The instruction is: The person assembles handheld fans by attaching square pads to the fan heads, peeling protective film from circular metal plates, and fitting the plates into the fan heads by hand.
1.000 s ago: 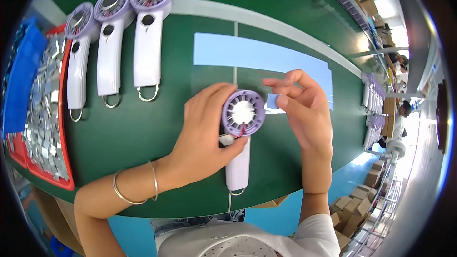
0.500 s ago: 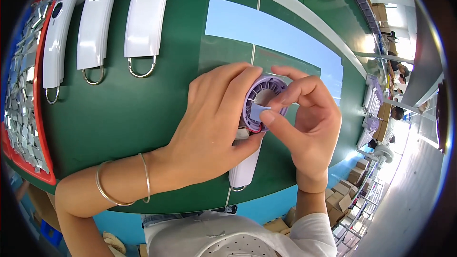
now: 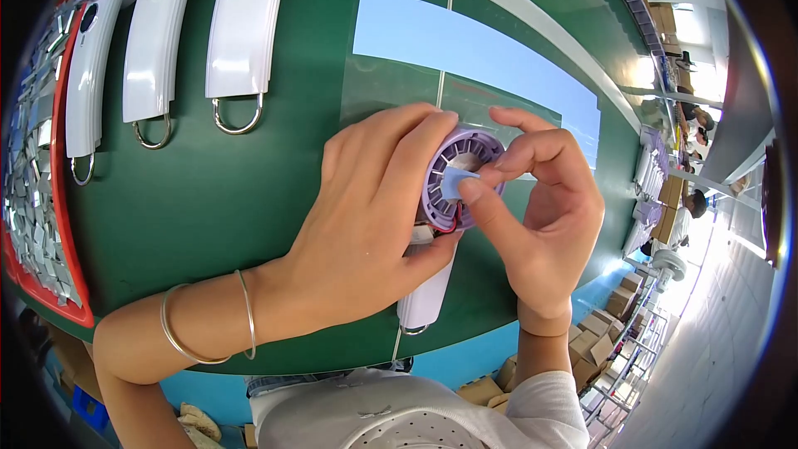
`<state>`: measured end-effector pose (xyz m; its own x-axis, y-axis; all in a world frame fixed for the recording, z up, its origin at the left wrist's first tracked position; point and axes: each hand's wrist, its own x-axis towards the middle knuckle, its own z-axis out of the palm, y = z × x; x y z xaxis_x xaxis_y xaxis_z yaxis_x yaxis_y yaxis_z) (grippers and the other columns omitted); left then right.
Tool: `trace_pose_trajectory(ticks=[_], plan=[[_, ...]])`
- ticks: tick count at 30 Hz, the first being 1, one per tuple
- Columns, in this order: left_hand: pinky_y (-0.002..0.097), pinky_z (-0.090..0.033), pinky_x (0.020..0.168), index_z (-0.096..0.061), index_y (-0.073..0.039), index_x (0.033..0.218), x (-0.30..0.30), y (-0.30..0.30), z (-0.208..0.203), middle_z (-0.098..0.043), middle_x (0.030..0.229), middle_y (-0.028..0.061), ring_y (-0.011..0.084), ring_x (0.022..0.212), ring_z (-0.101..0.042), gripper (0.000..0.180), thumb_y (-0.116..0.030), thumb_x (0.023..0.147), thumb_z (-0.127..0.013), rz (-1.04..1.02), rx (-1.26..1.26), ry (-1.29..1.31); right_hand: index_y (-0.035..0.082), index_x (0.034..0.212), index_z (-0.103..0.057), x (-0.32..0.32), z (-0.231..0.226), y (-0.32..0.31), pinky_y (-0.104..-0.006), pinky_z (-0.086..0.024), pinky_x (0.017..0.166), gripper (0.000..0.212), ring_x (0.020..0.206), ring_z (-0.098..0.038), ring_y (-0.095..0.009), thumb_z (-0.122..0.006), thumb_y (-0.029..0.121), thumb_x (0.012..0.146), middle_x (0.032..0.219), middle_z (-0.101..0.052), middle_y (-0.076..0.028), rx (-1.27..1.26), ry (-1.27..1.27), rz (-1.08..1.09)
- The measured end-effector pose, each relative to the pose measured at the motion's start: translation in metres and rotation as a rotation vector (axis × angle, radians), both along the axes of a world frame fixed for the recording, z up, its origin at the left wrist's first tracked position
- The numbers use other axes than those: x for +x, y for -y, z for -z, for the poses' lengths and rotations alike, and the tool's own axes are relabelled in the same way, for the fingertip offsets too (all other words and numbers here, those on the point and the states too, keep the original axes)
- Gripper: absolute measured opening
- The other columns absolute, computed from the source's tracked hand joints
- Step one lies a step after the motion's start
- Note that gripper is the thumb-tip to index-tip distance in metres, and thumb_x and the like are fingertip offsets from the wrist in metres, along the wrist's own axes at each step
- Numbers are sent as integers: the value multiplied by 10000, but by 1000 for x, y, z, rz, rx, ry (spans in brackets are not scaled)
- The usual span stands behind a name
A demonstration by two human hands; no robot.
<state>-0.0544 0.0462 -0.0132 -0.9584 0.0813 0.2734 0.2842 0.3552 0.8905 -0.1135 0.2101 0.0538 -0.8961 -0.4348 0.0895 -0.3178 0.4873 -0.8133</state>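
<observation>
A handheld fan lies under my hands, its round purple housing [image 3: 439,158] facing up with radial fins inside. Its white handle [image 3: 426,298] points toward me and ends in a metal ring. My left hand [image 3: 357,224] wraps round the left side of the housing, fingers over the far edge and thumb at the near side. Between the thumb and forefinger of my right hand [image 3: 549,216] is a small light-blue piece [image 3: 454,182], thin and flat, held over the fins. A red wire [image 3: 459,218] shows at the housing's near edge. My fingers hide part of the rim.
Several white handles with metal rings, such as one white handle [image 3: 241,25], lie at the upper left. A red-rimmed tray [image 3: 73,274] of small silvery pieces stands at far left. Light-blue sheets [image 3: 465,41] lie beyond my hands on the green table [image 3: 216,199].
My right hand has shifted slightly right, and the light-blue piece sits a little higher over the fins. My left hand keeps its hold on the fan. The view has shifted slightly.
</observation>
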Motion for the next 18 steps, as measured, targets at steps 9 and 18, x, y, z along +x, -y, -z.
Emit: trace_pose_trajectory(ticks=[9, 18], plan=[[458, -338, 1068, -374, -24, 1428, 0, 1, -1, -422, 1406, 188, 386, 1276, -409, 873, -74, 669, -802, 0, -19, -3, -5, 899, -609, 0, -1, -1, -308, -476, 876, 243, 1164, -587, -262, -753, -88, 721, 825, -605, -49, 19, -11, 3], [461, -340, 1067, -368, -21, 1432, 0, 0, 0, -416, 1413, 191, 389, 1275, -408, 880, -78, 669, -803, 2, -17, -11, 2, 893, -612, 0, -2, 0, -315, -472, 891, 240, 1163, -586, -264, -752, -91, 722, 829, -598, -46, 1, 1, 36]])
